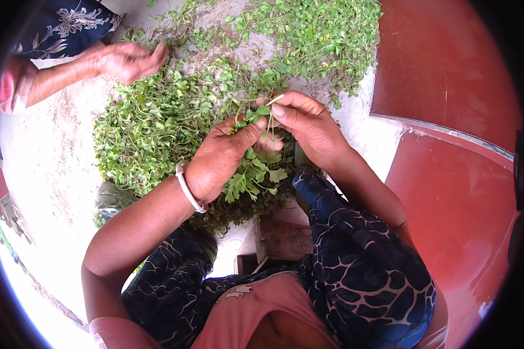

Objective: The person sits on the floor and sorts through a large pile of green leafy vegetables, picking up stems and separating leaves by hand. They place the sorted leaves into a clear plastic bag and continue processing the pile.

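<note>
Holding: I am keeping a bunch of leafy sprigs (251, 174) in my left hand (218, 160), the fingers closed around its stems, the leaves hanging down toward my knees.
Left wrist: a thin white bangle (187, 189) is sitting on it, smooth and hard.
Pinching: my right hand (308, 125) is closing thumb and forefinger together on one thin pale stem (272, 103), just beside the left fingertips.
Relation: the stem is lying between both hands, its long axis going up and a little to the right, away from me; the right hand is nearer to its free end, the left hand is nearer to its leafy end.
Texture: the leaves are small, flat and lobed, soft and bright green; the stems are looking thin and flexible.
Beyond: a loose pile of greens (157, 128) is spreading on the rough pale floor (46, 163), touching my bunch.
Right side: a smooth red surface (448, 70) is shining.
Far left: another person's hand (128, 60) is resting at the pile's edge, its fingers bent inward.
</note>
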Motion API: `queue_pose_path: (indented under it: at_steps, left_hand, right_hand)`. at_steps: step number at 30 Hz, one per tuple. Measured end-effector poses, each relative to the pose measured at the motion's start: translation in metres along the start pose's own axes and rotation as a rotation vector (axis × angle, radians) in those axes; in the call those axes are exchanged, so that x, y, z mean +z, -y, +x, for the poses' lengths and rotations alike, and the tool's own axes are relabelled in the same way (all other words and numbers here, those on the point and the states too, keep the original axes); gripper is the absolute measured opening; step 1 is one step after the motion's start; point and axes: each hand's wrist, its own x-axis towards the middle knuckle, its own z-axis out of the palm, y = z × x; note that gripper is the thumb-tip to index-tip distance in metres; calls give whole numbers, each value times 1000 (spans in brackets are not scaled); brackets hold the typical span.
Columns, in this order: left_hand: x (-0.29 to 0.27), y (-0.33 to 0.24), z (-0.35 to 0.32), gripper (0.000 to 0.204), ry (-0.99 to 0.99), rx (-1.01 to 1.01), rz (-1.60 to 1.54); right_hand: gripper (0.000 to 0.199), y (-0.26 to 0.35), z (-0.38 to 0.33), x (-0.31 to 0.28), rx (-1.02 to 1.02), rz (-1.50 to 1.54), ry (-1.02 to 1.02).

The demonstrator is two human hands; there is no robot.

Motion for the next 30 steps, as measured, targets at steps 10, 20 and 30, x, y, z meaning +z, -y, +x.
queue_pose_path:
  at_steps: [10,20,30]
  left_hand:
    - [-2,12,-14,18,-28,87,327]
    - [-47,0,-25,18,-203,-136,37]
    - [-53,2,-28,27,-106,-182,122]
  right_hand:
    - [13,-10,-18,7,136,-37,150]
    - [13,-19,-35,-17,33,-822,604]
    - [22,-22,5,-14,-48,-974,-5]
